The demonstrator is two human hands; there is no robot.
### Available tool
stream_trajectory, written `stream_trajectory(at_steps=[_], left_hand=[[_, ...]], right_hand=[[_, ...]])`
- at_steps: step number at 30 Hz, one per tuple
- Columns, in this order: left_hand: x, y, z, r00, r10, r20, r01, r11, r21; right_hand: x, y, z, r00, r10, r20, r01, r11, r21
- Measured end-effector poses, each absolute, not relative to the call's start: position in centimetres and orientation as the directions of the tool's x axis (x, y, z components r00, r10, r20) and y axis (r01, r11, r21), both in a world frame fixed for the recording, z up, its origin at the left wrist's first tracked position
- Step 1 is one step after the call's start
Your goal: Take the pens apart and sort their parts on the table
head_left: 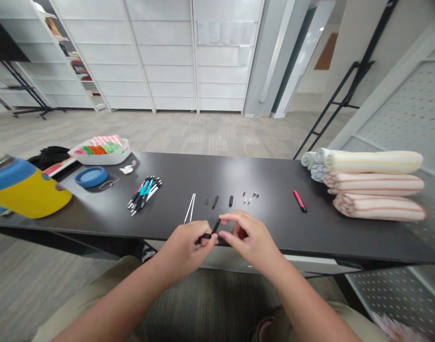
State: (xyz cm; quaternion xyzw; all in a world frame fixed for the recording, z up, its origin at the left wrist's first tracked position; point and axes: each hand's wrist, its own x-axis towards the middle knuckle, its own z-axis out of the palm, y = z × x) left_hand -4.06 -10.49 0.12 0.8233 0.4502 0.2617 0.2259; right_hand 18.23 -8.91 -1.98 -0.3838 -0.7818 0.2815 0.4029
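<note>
Over the table's front edge my left hand (188, 243) is closed around black pen parts, with a slim black barrel (216, 226) slanting up out of it. A shorter black piece (205, 235) shows between its thumb and curled fingers; whether the two are joined I cannot tell. My right hand (248, 233) has its index fingertip at the barrel's upper end and its thumb apart, lower down. Just beyond lie two white sticks (190, 207), a small spring (206, 201), a black tube (215, 202), a black cap (231, 201) and several tiny metal bits (249, 201).
A pile of pens (144, 194) lies left of the sticks, near a blue ring (91, 176) and a white basket (102, 157). A yellow and blue container (26, 187) stands far left. Rightward are a red pen (300, 201) and rolled towels (377, 183).
</note>
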Motion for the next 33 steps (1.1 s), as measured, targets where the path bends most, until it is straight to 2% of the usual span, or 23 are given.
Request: stream_trajectory(at_steps=[4, 8, 12, 14, 18, 22, 27, 33], left_hand=[[-4.0, -10.5, 0.0, 0.411, 0.901, 0.140, 0.597, -0.382, 0.705], [-4.3, -10.3, 0.1, 0.438, 0.887, 0.145, 0.614, -0.413, 0.673], [-4.7, -10.0, 0.0, 0.461, 0.876, 0.141, 0.628, -0.434, 0.645], [-4.7, -10.0, 0.0, 0.459, 0.876, 0.148, 0.636, -0.440, 0.633], [-4.8, -9.9, 0.2, 0.410, 0.887, 0.215, 0.649, -0.449, 0.614], [-5.1, -9.7, 0.3, 0.336, 0.911, 0.240, 0.687, -0.412, 0.598], [-5.4, -9.1, 0.2, 0.320, 0.899, 0.300, 0.717, -0.436, 0.543], [-4.8, -7.9, -0.3, 0.384, 0.854, 0.352, 0.759, -0.509, 0.407]], right_hand=[[18.1, -8.9, -1.9, -0.374, 0.818, 0.437, 0.360, 0.562, -0.745], [18.4, -8.8, -2.0, -0.313, 0.867, 0.388, 0.314, 0.480, -0.819], [18.6, -8.7, -1.9, -0.332, 0.900, 0.283, 0.319, 0.389, -0.864], [18.6, -8.7, -1.5, -0.356, 0.887, 0.295, 0.357, 0.421, -0.834], [18.4, -8.4, -0.3, -0.351, 0.828, 0.438, 0.477, 0.560, -0.677], [18.4, -7.6, 0.7, -0.271, 0.822, 0.501, 0.617, 0.548, -0.565], [18.6, -5.8, 1.9, -0.207, 0.908, 0.364, 0.711, 0.395, -0.581], [17.9, -3.4, 2.7, -0.237, 0.963, 0.132, 0.775, 0.269, -0.572]])
